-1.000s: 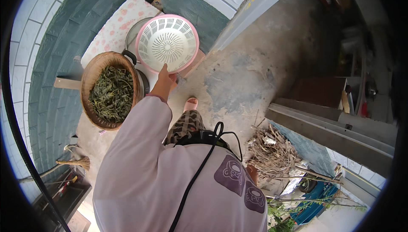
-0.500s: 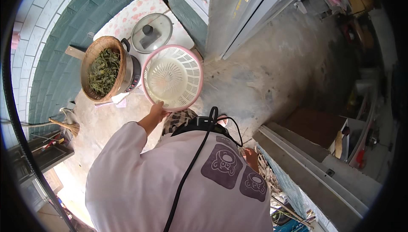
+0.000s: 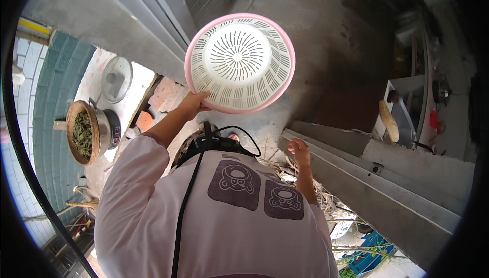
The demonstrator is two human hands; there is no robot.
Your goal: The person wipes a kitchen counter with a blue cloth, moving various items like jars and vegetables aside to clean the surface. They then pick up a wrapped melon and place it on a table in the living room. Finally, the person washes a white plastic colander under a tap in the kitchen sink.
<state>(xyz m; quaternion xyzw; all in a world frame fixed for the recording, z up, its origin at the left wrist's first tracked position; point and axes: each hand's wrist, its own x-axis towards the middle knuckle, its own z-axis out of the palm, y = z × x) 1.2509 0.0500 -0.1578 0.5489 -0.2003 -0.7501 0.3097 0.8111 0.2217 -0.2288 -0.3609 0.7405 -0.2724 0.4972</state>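
My left hand [image 3: 193,103] grips the near-left rim of a round white plastic colander [image 3: 237,57] with a pink rim, thumb over the edge. The colander is held out in front of me; I see nothing in it. My right hand [image 3: 299,150] hangs at my right side near a concrete ledge, fingers loosely bent and apart, with nothing seen in it. Off to the left, a woven bamboo basket [image 3: 71,120] of wilted green leaves [image 3: 83,134] sits tilted-looking on a metal pot [image 3: 104,127].
Beside the pot, a glass lid [image 3: 116,80] lies on a floral-topped table [image 3: 140,80]. A grey door frame [image 3: 153,10] rises just left of the colander. The concrete ledge [image 3: 336,158] runs along my right. Bricks [image 3: 165,93] lie by the table.
I have turned right, toward the doorway, carrying the colander away from the table. The basket and pot now sit farther left. My right hand has come more into view.
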